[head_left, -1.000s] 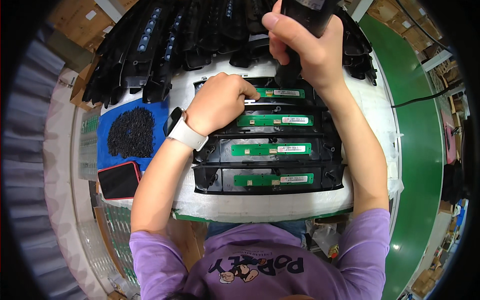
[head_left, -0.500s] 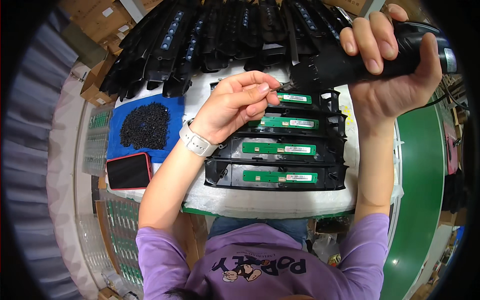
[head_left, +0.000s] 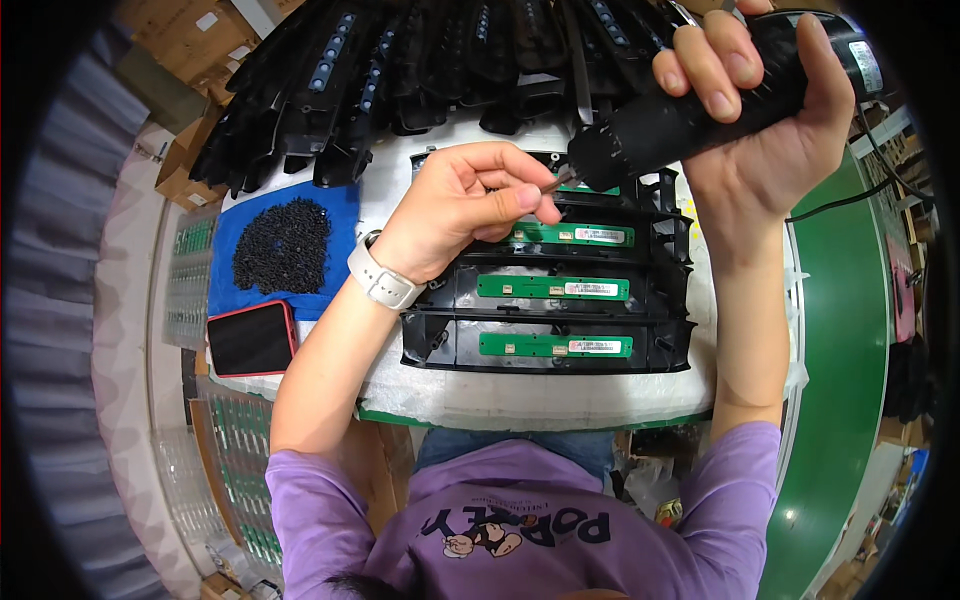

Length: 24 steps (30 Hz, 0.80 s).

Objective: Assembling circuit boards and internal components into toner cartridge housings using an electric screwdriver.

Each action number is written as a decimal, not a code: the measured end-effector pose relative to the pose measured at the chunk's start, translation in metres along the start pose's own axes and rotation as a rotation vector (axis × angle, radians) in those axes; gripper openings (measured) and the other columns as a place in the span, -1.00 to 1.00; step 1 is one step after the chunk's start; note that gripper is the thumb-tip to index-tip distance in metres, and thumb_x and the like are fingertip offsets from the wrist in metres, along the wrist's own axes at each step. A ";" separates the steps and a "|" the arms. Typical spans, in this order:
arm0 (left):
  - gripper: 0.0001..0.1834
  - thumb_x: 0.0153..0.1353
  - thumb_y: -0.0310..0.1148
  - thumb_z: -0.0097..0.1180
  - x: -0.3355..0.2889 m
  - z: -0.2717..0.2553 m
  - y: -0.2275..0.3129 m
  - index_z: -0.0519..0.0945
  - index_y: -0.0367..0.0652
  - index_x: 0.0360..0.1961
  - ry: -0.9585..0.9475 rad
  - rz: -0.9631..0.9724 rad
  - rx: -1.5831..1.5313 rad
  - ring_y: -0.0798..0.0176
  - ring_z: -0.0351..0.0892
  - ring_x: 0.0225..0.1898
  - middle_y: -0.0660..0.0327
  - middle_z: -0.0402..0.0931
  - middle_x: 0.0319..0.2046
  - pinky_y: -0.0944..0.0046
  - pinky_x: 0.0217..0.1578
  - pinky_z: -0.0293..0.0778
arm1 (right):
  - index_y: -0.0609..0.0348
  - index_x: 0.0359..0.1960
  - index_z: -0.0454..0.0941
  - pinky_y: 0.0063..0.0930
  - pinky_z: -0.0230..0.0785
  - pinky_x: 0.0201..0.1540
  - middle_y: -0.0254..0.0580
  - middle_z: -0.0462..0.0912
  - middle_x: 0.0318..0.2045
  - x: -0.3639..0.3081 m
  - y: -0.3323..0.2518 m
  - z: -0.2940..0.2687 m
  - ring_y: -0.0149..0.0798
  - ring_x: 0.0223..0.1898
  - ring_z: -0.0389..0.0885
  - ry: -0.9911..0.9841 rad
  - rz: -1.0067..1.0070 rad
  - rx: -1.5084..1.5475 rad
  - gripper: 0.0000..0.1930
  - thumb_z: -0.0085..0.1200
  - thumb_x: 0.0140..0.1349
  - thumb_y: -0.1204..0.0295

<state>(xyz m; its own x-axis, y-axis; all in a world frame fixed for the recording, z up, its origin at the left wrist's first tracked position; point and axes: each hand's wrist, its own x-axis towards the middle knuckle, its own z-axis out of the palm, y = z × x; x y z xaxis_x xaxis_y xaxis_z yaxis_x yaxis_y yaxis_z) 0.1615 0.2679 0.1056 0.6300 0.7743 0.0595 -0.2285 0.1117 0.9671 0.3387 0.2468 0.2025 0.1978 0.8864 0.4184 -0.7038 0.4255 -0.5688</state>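
My right hand (head_left: 742, 170) is wrapped round a black electric screwdriver (head_left: 650, 132), tilted so that its bit points down and to the left. At the bit's tip my left hand (head_left: 462, 205) is closed in a pinch of thumb and forefinger. Whatever sits between those fingertips is too small to make out. Below both hands, several long black plastic housings (head_left: 455, 345) lie in a row from far to near. Each visible one carries a narrow green circuit board (head_left: 530, 287) with a white label. The far board is partly covered by my left hand and the screwdriver.
Left of the housings, a heap of small black screws (head_left: 282, 245) rests on a blue cloth (head_left: 342, 215). Nearer lies a phone (head_left: 250, 340) in a red case. Many black plastic parts (head_left: 430, 80) are stacked along the back. A black cable (head_left: 840, 205) trails at right.
My right hand and the screwdriver have shifted slightly left. My left hand stays pinched at the bit's tip. The whole view has moved a little.
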 end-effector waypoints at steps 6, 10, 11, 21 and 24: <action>-0.75 0.25 -0.31 0.04 0.001 0.007 0.000 0.53 -0.30 -0.20 0.295 -0.039 -0.002 0.57 0.17 -0.69 0.15 0.61 -0.40 0.57 -0.67 0.12 | 0.11 -0.37 0.47 -0.44 0.29 -0.66 -0.40 0.35 -0.77 0.017 -0.011 -0.023 -0.41 -0.82 0.29 -0.045 0.035 -0.108 -0.72 -0.05 0.21 0.14; -0.73 0.27 -0.42 -0.15 0.008 0.003 0.003 0.43 -0.43 -0.14 0.409 0.057 -0.271 0.30 0.54 -0.31 -0.09 0.54 -0.21 0.43 -0.34 0.44 | 0.20 -0.38 0.40 -0.49 0.20 -0.71 -0.28 0.38 -0.76 0.064 0.018 -0.082 -0.38 -0.82 0.29 -0.898 0.092 0.484 -0.81 0.02 0.14 0.32; -0.74 0.26 -0.52 -0.22 0.005 -0.001 0.004 0.36 -0.47 -0.08 0.388 0.043 -0.192 0.13 0.53 -0.07 -0.16 0.47 -0.09 0.36 -0.12 0.47 | 0.22 -0.40 0.39 -0.52 0.19 -0.71 -0.26 0.37 -0.76 0.055 0.011 -0.088 -0.38 -0.82 0.30 -0.677 0.153 0.235 -0.81 0.04 0.13 0.35; -0.77 0.32 -0.50 -0.23 0.005 -0.002 -0.001 0.34 -0.44 -0.08 0.356 -0.069 -0.104 0.23 0.59 -0.25 -0.12 0.51 -0.15 0.41 -0.23 0.51 | 0.22 -0.44 0.37 -0.58 0.19 -0.70 -0.28 0.38 -0.74 0.028 0.000 -0.063 -0.40 -0.79 0.32 -0.270 0.052 -0.531 -0.82 0.09 0.12 0.39; -0.78 0.34 -0.42 -0.18 0.004 -0.006 -0.005 0.41 -0.38 -0.14 0.290 -0.046 -0.104 0.43 0.44 -0.56 0.06 0.55 -0.36 0.50 -0.54 0.37 | 0.22 -0.45 0.38 -0.58 0.20 -0.70 -0.28 0.38 -0.74 0.028 0.001 -0.063 -0.40 -0.79 0.32 -0.264 0.049 -0.533 -0.82 0.09 0.12 0.39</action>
<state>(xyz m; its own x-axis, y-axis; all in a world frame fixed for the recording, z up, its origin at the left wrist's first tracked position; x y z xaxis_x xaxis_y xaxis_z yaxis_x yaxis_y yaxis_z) 0.1609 0.2744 0.0998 0.4064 0.9109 -0.0712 -0.2891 0.2021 0.9357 0.3865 0.2834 0.1693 -0.0512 0.8613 0.5056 -0.2544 0.4783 -0.8405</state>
